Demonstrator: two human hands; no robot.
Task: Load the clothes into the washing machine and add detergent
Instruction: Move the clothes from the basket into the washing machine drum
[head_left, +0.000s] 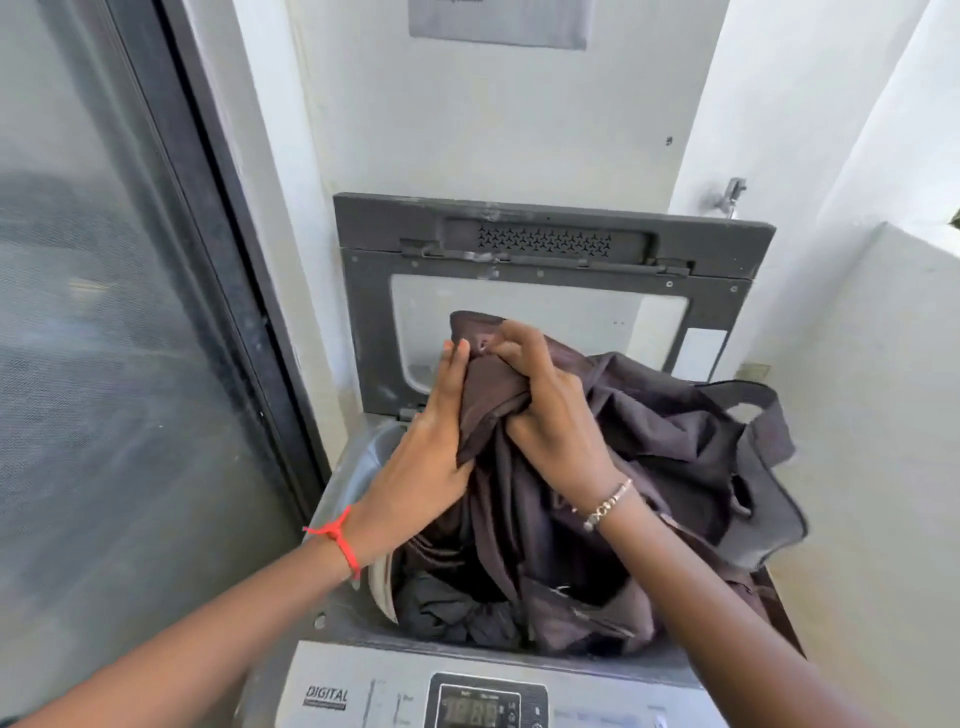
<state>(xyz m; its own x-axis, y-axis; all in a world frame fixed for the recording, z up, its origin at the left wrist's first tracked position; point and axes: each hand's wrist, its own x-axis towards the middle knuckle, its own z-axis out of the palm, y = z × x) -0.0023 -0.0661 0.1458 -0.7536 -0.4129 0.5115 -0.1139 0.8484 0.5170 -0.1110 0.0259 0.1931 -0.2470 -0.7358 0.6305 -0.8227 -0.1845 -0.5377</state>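
— Clothes (524, 618) are seen heaped in the open drum of the washing machine (332, 613), and a dark brown garment (675, 447) is held bunched above them. How much room is left at the edges?

— Little. The garment is draped over the drum's right rim, while a strip of the grey rim is left bare on the left. The lid (550, 244) is stood upright against the wall (498, 114) behind, so the opening is unobstructed from above.

— And the hands?

— The right hand (550, 410) is clenched on a fold of the garment; the left hand (431, 452) is laid against the cloth with fingers extended, the thumb hidden under the fabric. A red thread (340, 540) is worn on the left wrist, a beaded bracelet (605, 506) on the right.

— What is seen of the room?

— A dark-framed screen door (130, 312) is set close on the left, and a pale wall on the right, with a tap (730, 197) mounted above it.

— Any writing?

— "DIGITAL" is printed on the control panel (363, 691); the digits on the display (480, 706) are too blurred to be read.
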